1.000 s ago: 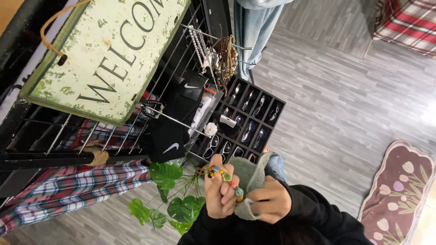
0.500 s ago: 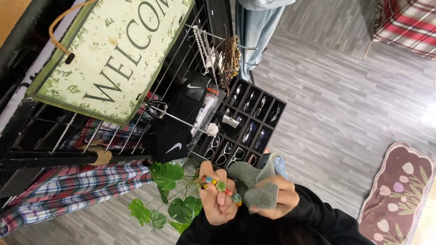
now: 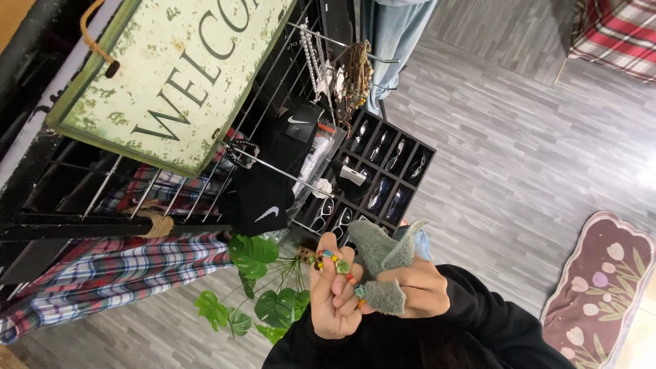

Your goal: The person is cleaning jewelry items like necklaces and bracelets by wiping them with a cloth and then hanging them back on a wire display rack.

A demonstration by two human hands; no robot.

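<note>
Plaid cloth [image 3: 102,273] in red, blue and white is draped at the lower left, below a black wire rack [image 3: 82,198]. A weathered green-and-cream wooden sign [image 3: 164,75] is hung on the rack by a rope loop. Black caps [image 3: 263,198] and strings of beads and necklaces [image 3: 348,75] are carried on the rack's pegs. Green leaves of a plant [image 3: 256,273] are seen below the caps, over the grey plank floor [image 3: 519,157]. A black compartment tray of sunglasses [image 3: 379,178] is set just beside the rack, each pair in its own cell.

Left hand [image 3: 335,297]: fingers are curled and closed around a string of coloured beads [image 3: 335,263], which is draped over the fingertips, with green, red and yellow beads showing. The bead string is held in front of the chest, below the sunglasses tray and just right of the plant.

Right hand [image 3: 417,290]: a grey-green felt cloth [image 3: 383,270] is pinched between thumb and fingers, one flap standing up and another folded down beside the beads. Cloth and beads are touching where the two hands meet. A black sleeve [image 3: 492,321] is worn on the right arm.

A maroon rug with a tulip pattern [image 3: 605,287] is laid on the floor at the far right, and a red plaid fabric [image 3: 615,31] is seen in the upper right corner.
</note>
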